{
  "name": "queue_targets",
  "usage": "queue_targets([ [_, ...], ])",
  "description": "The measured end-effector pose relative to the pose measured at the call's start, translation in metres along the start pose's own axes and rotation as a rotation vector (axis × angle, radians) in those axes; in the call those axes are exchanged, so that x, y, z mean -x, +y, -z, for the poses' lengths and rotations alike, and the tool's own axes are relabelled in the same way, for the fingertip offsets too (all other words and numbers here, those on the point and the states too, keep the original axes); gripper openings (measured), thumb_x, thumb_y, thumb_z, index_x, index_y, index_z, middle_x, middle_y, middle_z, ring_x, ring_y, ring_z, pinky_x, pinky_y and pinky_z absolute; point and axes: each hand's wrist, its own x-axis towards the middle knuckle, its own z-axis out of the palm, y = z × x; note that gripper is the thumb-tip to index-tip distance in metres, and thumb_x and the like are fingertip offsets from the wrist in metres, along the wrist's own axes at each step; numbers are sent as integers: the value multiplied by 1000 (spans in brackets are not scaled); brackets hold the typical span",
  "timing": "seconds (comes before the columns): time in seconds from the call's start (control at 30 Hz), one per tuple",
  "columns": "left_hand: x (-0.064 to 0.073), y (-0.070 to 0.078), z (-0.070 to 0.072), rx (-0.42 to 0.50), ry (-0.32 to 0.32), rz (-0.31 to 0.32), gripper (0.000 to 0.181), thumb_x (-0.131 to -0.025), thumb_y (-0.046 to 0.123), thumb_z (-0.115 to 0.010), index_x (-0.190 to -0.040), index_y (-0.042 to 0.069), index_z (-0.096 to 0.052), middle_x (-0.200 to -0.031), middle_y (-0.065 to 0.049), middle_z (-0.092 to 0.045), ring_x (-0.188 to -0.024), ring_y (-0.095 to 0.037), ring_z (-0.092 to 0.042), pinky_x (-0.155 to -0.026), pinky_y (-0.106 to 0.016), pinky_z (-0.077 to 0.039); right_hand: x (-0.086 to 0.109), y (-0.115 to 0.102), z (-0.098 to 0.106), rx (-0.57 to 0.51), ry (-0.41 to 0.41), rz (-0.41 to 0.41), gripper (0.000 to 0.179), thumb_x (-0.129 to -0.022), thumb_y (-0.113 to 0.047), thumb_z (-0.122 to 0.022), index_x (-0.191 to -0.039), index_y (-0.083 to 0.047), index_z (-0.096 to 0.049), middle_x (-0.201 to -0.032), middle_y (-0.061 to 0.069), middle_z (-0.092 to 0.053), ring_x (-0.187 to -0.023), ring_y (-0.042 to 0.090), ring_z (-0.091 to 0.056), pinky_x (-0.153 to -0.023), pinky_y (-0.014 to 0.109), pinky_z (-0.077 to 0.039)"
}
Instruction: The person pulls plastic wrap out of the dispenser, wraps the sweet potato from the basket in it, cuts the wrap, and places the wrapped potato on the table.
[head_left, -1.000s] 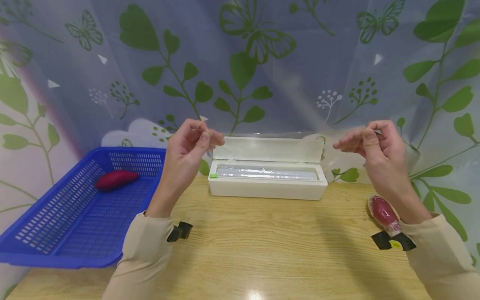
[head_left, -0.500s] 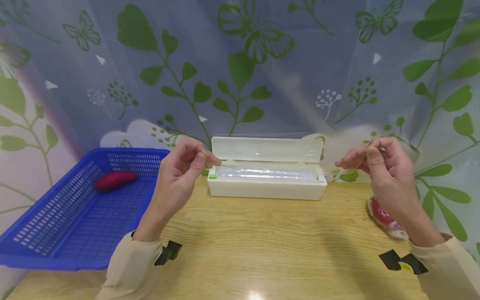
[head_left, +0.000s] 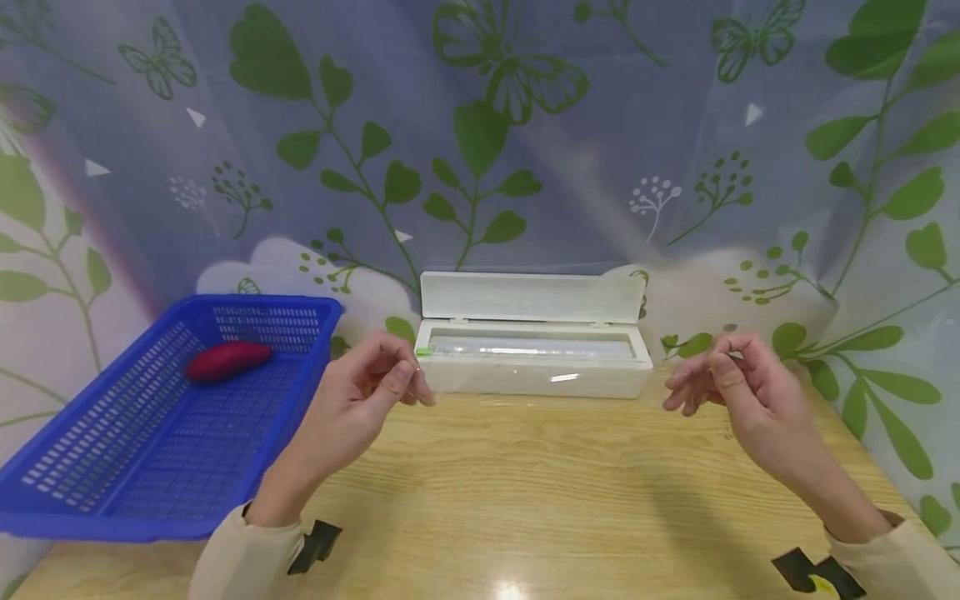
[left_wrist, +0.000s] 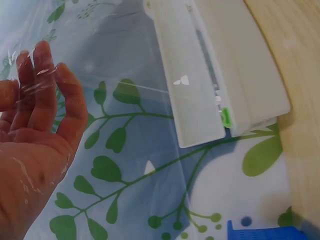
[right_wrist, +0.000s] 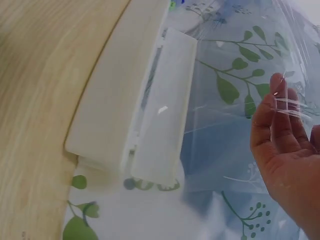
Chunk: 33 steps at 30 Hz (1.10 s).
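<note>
A thin sheet of clear cling film (head_left: 564, 378) is stretched between my two hands, in front of the white box. My left hand (head_left: 363, 412) pinches one edge between thumb and fingers. On the other side, my right hand (head_left: 761, 412) pinches the opposite edge. In both wrist views the film wrinkles at the fingertips, and the left hand (left_wrist: 40, 120) and right hand (right_wrist: 285, 145) show curled fingers. The white box (head_left: 536, 382) stands at the back of the table with its lid (head_left: 528, 298) raised. Inside lies a roll of film (head_left: 525, 346).
A blue plastic basket (head_left: 300, 400) stands at the left with a reddish-purple, sweet-potato-like root (head_left: 228, 362) inside. Beneath my hands is a wooden table (head_left: 525, 492). A leaf-and-butterfly patterned curtain (head_left: 570, 167) rises behind the box.
Both hands have moved down and toward me, drawing the film from above the box to in front of it. The film-wrapped red root at the right is now hidden behind my right hand.
</note>
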Motion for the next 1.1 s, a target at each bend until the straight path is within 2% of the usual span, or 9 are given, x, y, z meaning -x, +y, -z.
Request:
queue_targets([
  [0.13,7,-8,-4,5,-48,8,11,-104,-5,-49,-99,1,-56,-79,-11,-69,-73,-13,-71,-66,-30,-59,7,9,0,-33,-72,-1,21,-108,7,-26,-108,-2,-45,-104,5,-73,-80,17,-76,-65,26,-58],
  [0.23,12,-13,-7,-7,-83,40,12,-103,-5,-49,-97,1,-56,-76,-10,-69,-69,-14,-70,-62,-31,-59,12,15,1,-46,-115,-25,22,-108,7,-25,-107,-1,-45,-105,5,-73,-80,17,-76,-64,27,-58],
  [0.37,19,-19,-10,-34,-157,139,11,-104,0,-51,-97,6,-57,-75,-6,-70,-68,-14,-70,-63,-31,-59,21,23,3,-75,-181,-71,21,-108,8,-23,-106,0,-42,-109,5,-74,-82,19,-77,-65,29,-59],
  [0.5,26,-26,-11,-60,-273,208,11,-106,6,-51,-98,9,-58,-76,-3,-71,-69,-14,-71,-66,-31,-60,31,34,5,-93,-262,-124,17,-108,8,-22,-106,2,-39,-111,5,-76,-86,21,-77,-69,30,-60],
  [0.63,33,-35,-14,-63,-379,259,11,-106,10,-52,-98,8,-59,-78,-3,-72,-73,-15,-71,-70,-32,-61,40,47,7,-93,-366,-208,14,-109,5,-22,-107,5,-36,-111,6,-75,-89,23,-77,-77,30,-60],
  [0.83,41,-50,-19,-77,-470,334,10,-106,13,-52,-100,12,-60,-80,-7,-73,-77,-17,-70,-70,-28,-57,46,64,12,-108,-521,-349,17,-111,-2,-23,-109,6,-38,-109,21,-74,-99,26,-76,-87,32,-61],
  [0.93,42,-57,-22,-98,-495,366,10,-106,14,-52,-102,11,-61,-83,-9,-74,-80,-17,-71,-69,-27,-55,47,71,12,-100,-551,-374,18,-112,-3,-25,-107,8,-39,-110,26,-73,-104,22,-75,-91,32,-61],
  [1.1,38,-67,-25,-146,-499,406,13,-107,16,-51,-105,8,-61,-87,-9,-74,-85,-23,-72,-70,-28,-56,47,78,12,-38,-516,-393,19,-112,-5,-27,-106,8,-40,-113,18,-73,-110,10,-72,-92,25,-59],
])
